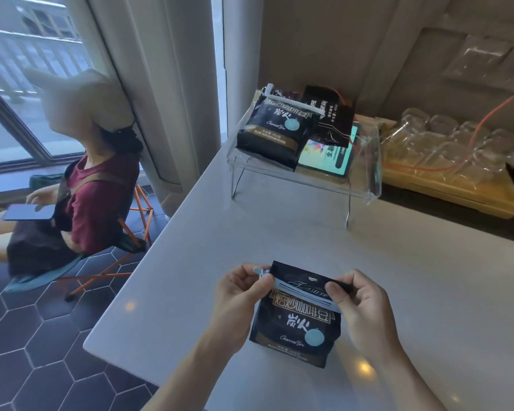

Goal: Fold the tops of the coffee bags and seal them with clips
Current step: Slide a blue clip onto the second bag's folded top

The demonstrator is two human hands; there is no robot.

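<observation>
counter: pale worktop running from the near edge to the wall; it carries everything, so the bag being worked on can stand on its base while both hands are busy at its top.
seated person: off the counter's left side on a folding chair, holding a phone; no part in the task.
clear stand: a see-through raised shelf at the far end, well apart from the hands; it looks to serve as the place for finished bags.
glasses: a group of clear glasses on a yellowish tray beside the stand, right of it.
clipped bag: dark coffee bag lying on the stand with a pale clip across its top, apparently already sealed; another dark bag leans just behind it.
front bag: dark coffee bag upright on the counter near the edge, between the two hands, top folded over.
left hand: fingers curled round the bag's left top corner and the clip's hinge end, pinning the fold there.
right hand: thumb and fingers pinch the right end of the folded top and the clip, narrow grip, likely to press it closed.
blue clip: long light-blue bar slanting across the fold; whether it has latched i cannot tell.
</observation>
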